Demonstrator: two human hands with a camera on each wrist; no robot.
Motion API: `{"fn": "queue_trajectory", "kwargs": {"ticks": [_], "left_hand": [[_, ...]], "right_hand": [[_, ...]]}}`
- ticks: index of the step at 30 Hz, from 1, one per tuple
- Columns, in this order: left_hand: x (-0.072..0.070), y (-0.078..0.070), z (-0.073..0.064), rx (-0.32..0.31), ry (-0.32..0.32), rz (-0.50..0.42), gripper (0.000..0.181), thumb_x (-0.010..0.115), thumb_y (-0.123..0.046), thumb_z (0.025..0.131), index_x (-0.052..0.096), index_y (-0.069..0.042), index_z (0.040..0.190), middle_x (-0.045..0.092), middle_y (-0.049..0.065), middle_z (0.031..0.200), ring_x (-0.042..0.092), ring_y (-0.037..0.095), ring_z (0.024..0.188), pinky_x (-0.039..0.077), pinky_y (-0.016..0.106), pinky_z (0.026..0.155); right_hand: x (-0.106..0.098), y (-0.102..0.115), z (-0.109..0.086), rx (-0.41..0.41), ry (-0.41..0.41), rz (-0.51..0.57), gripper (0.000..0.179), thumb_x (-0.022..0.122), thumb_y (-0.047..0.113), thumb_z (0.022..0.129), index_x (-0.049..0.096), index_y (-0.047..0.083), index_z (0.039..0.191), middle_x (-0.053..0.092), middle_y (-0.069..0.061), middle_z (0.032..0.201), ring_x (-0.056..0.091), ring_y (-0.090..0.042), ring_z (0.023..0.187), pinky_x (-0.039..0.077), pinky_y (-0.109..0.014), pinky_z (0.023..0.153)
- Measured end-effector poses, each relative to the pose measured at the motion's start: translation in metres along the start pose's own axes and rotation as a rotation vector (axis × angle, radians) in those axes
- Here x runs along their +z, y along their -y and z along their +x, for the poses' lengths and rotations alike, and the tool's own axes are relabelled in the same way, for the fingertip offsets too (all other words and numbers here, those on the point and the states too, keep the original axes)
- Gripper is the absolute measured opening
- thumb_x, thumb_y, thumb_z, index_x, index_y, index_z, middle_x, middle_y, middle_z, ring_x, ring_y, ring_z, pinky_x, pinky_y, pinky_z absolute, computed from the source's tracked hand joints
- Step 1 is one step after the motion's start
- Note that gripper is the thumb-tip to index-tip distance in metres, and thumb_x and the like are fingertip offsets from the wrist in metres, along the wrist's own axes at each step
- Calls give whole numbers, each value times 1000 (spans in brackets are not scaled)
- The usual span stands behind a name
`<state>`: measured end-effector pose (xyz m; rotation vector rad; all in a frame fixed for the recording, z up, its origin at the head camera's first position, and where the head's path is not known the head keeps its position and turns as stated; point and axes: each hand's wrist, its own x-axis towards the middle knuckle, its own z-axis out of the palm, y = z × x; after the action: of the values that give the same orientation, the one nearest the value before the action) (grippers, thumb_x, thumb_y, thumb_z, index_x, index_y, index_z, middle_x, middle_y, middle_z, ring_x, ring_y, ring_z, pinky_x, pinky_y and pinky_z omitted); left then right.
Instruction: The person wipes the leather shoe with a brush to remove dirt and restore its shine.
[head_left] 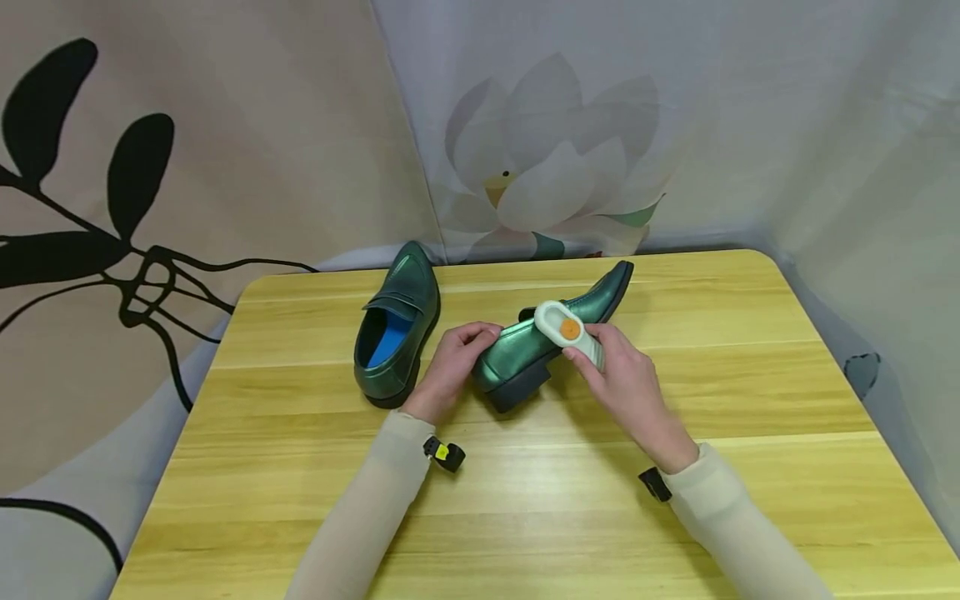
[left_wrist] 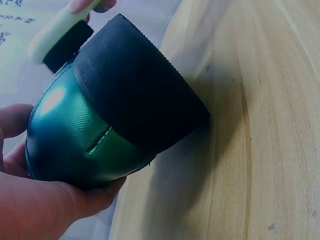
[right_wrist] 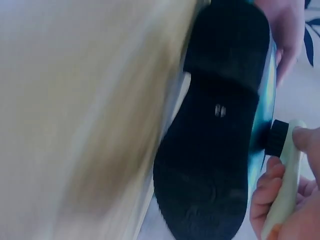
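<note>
A metallic green loafer (head_left: 513,354) with a black sole (right_wrist: 215,120) is held tilted on its side above the table, toe pointing to the far right. My left hand (head_left: 459,358) grips it by the heel opening; in the left wrist view the thumb (left_wrist: 95,200) lies along the back of the heel. My right hand (head_left: 630,383) holds a shoe brush (head_left: 558,323) with a white handle and an orange round button. In the right wrist view, the brush's black pad (right_wrist: 276,138) meets the loafer's green side.
The matching green loafer (head_left: 401,292) stands upright at the left, its blue insole showing. Both lie over a light wooden table (head_left: 525,517). Behind it hangs a fabric backdrop (head_left: 300,167) with leaf and flower prints.
</note>
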<state>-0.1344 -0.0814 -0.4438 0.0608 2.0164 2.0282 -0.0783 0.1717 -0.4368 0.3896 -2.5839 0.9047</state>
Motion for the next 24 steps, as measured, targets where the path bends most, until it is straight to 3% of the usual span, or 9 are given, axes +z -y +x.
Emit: {"fn": "queue_trajectory", "kwargs": {"ticks": [5, 8, 11, 20, 24], "left_hand": [[0, 0, -1, 15, -2, 9, 28, 60, -16, 106, 72, 6, 118, 69, 12, 122, 58, 21, 114, 47, 32, 100], [0, 0, -1, 20, -3, 18, 28, 60, -16, 106, 72, 7, 117, 69, 12, 120, 58, 21, 112, 47, 31, 99], [-1, -1, -1, 6, -1, 18, 28, 60, -17, 106, 72, 6, 117, 68, 11, 121, 57, 21, 113, 46, 32, 100], [-3, -2, 0, -22, 10, 16, 30, 59, -18, 107, 72, 4, 122, 67, 13, 127, 55, 23, 117, 45, 34, 101], [-3, -2, 1, -30, 17, 20, 30, 59, -20, 107, 72, 3, 123, 67, 12, 126, 55, 23, 116, 45, 34, 100]], "right_hand": [[13, 16, -8, -135, 81, 17, 44, 81, 21, 91, 58, -1, 122, 66, -14, 105, 64, -26, 84, 56, -46, 70], [16, 20, -10, -160, 101, 16, 44, 82, 20, 91, 57, -2, 121, 65, -13, 103, 63, -25, 82, 57, -44, 69], [11, 14, -9, -116, 99, 5, 44, 79, 20, 93, 56, -2, 123, 65, -15, 103, 63, -27, 82, 56, -46, 69], [-21, -22, 3, 123, 22, -40, 43, 68, 24, 102, 55, -9, 128, 65, -24, 108, 61, -36, 84, 52, -54, 69], [-27, -26, 4, 152, -3, -39, 43, 67, 24, 103, 55, -10, 128, 65, -26, 107, 61, -39, 84, 51, -56, 69]]}}
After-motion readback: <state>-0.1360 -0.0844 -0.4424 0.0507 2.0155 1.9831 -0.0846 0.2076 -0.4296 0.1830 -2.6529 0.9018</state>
